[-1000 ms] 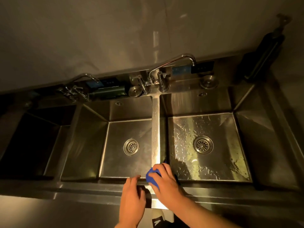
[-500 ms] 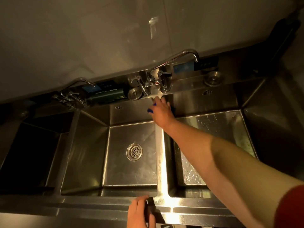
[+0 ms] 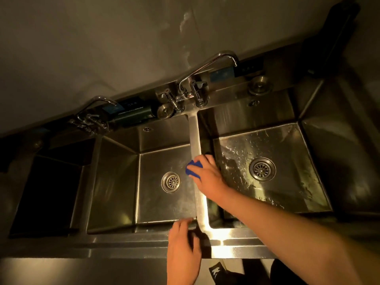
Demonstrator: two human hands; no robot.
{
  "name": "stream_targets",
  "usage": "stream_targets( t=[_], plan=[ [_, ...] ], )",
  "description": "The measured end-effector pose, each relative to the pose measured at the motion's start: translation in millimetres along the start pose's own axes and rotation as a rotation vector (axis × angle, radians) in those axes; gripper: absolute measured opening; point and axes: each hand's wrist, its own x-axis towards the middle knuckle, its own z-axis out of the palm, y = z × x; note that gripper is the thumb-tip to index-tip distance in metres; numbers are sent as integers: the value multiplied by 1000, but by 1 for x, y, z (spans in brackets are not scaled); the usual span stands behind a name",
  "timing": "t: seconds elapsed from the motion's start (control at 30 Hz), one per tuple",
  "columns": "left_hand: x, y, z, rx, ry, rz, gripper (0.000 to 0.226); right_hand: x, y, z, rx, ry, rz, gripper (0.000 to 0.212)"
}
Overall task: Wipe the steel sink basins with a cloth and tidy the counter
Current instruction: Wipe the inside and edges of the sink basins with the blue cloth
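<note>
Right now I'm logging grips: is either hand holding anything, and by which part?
The right hand holds a blue cloth bunched under its fingers, on the divider between basins. The left hand holds nothing, resting on the sink's front rim.

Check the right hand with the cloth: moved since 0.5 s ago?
Yes. The right hand, holding the blue cloth, has slid back along the divider, away from the faucet, toward the front rim.

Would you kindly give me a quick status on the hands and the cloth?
Right hand holds blue cloth on the divider between basins. Left hand flat on front rim. Nothing in the way.
</note>
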Motion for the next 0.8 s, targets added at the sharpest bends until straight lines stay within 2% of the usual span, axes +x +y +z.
stream_targets(
  t=[0.2, 0.3, 0.43, 0.5, 0.6, 0.7, 0.8],
  plan=[
    [30, 13, -8, 21, 37, 69, 44, -70, -4, -6, 84, -200, -19, 33],
    [45, 21, -7, 35, 42, 124, 43, -108, -4, -9, 208, -242, 25, 22],
    [74, 33, -1, 73, 47, 162, 45, -134, 6, -10, 227, -283, 36, 9],
    [93, 40, 1, 75, 58, 172, 45, -131, 13, -14, 381, -251, 193, 11],
    [127, 53, 3, 27, 94, 171, 43, -118, 30, -24, 828, -77, 678, 10],
    [164, 61, 8, -14, 100, 57, 53, -95, 50, -37, 1149, 56, 1054, 11],
    [199, 68, 20, -133, 78, -128, 56, -74, 64, -37, 1377, 86, 1275, 14]
  ],
)
